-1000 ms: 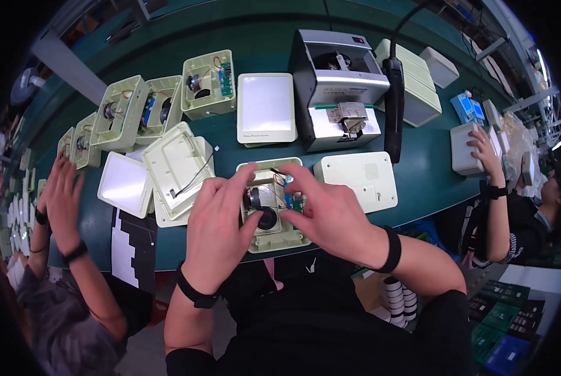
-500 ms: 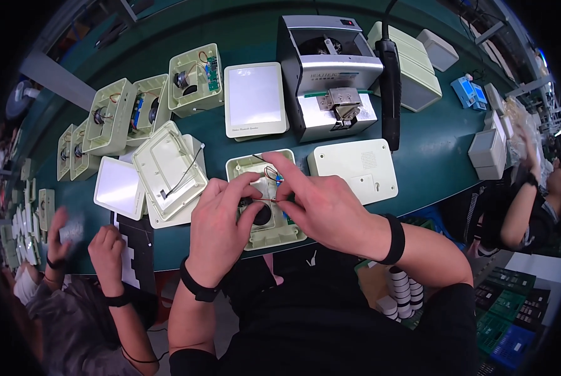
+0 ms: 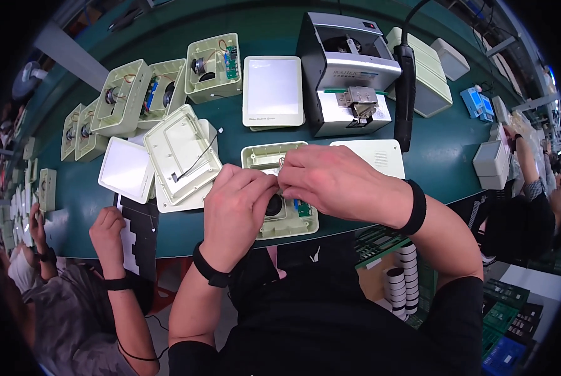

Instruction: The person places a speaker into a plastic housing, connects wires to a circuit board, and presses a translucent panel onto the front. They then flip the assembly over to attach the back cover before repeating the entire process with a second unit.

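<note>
A pale cream plastic housing (image 3: 293, 231) lies open side up in front of me. Inside it are a round black part (image 3: 273, 206) and a green circuit board (image 3: 303, 208), both partly covered by my hands. My left hand (image 3: 235, 203) is closed in a pinch over the housing's middle. Against its fingertips, my right hand (image 3: 346, 183) pinches too, with fingers curled in. A thin red wire ran between the two pinches a moment ago; now the fingers hide most of it. Some wire shows just above my right fingertips.
A grey machine (image 3: 350, 78) stands behind the housing, beside a hanging black tool (image 3: 404, 94). Open housings (image 3: 120, 97) are stacked at the back left; covers (image 3: 183, 156) lie left, and a flat cover (image 3: 371, 156) right. A co-worker's hand (image 3: 108, 233) is near left.
My fingertips have come together, and my right hand has turned with its fingers curled in more. The whole bench has shifted slightly in view. A co-worker's raised hand at far left has moved left.
</note>
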